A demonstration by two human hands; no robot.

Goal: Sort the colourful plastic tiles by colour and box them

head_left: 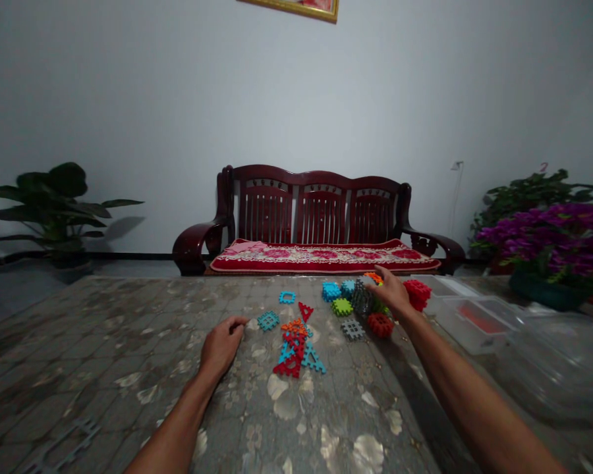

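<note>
My left hand (222, 345) rests on the table with its fingers loosely bent and nothing in them. Just right of its fingertips lies a teal lattice piece (268, 320). My right hand (391, 291) reaches over the piles with thumb and fingers apart, close to the top of a grey stack of notched pieces (362, 299); I cannot tell whether it touches. Between the hands lie a blue frame piece (287, 297), a red triangle piece (305, 311), an orange piece (295, 327), and overlapping red pieces (291, 362) beside a blue triangle piece (313, 358).
Around the grey stack stand blue (331, 291), lime (342, 307) and red (418, 294) piles. A grey lattice piece (352, 329) lies in front. Clear plastic boxes (474, 322) and a purple flower pot (548, 289) are at right. A grey frame (64, 447) lies near left. Behind is a wooden bench (321, 210).
</note>
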